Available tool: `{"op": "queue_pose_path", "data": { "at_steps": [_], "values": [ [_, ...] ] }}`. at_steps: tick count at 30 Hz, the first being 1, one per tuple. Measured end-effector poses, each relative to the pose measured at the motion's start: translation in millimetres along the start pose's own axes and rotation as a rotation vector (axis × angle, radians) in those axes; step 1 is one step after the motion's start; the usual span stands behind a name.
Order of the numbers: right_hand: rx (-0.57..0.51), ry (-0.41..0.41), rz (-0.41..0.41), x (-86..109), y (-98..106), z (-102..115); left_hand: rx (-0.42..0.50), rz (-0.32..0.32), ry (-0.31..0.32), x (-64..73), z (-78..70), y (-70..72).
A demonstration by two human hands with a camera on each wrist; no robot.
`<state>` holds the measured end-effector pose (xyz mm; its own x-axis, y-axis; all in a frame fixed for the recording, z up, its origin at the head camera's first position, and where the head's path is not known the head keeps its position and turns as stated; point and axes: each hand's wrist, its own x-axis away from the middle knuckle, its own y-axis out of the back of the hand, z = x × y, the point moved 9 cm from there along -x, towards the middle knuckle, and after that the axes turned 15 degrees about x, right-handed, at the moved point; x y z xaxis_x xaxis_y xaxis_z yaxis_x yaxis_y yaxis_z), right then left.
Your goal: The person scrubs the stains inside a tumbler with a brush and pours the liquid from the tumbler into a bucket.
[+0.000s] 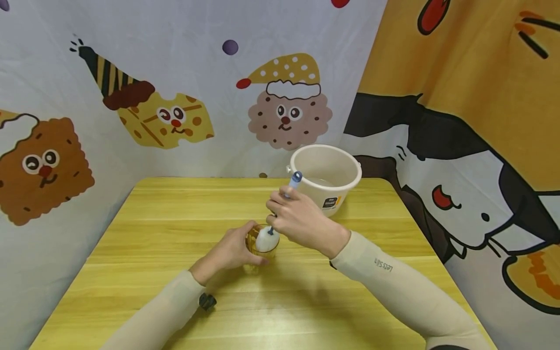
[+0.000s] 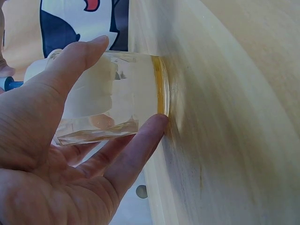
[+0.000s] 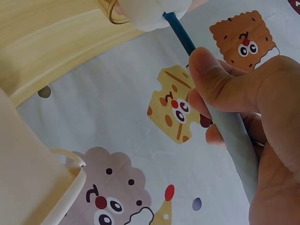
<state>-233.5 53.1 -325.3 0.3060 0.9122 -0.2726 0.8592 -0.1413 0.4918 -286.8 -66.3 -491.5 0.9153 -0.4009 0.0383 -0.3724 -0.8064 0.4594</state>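
In my left hand [image 1: 232,249] is a see-through, amber-tinted glass [image 2: 140,89], gripped around its side with thumb and fingers. It stands upright, its base right at the tabletop in the left wrist view. My right hand [image 1: 302,216] holds a cup brush by its blue-grey handle [image 3: 232,131], thumb and fingers wrapped round the grip. The handle slants, its looped end [image 1: 297,176] pointing up past the knuckles. At the lower end, the white sponge head [image 1: 267,239] sits inside the glass, pressed near its wall in the left wrist view.
A cream bucket [image 1: 343,194] with a dark label [image 1: 331,202] stands at the back right of the wooden table [image 1: 175,218], just beyond my right hand. Cartoon-printed cloth [image 1: 183,29] hangs behind and along both sides. Beside my left sleeve shows a small black object [image 1: 207,302].
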Motion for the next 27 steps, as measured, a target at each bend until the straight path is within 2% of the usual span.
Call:
{"op": "queue_pose_path", "data": {
  "at_steps": [27],
  "values": [
    [-0.021,-0.003,-0.045,-5.4,5.1,2.8,-0.023,0.005,0.013,-0.9,1.3,0.2]
  ]
}}
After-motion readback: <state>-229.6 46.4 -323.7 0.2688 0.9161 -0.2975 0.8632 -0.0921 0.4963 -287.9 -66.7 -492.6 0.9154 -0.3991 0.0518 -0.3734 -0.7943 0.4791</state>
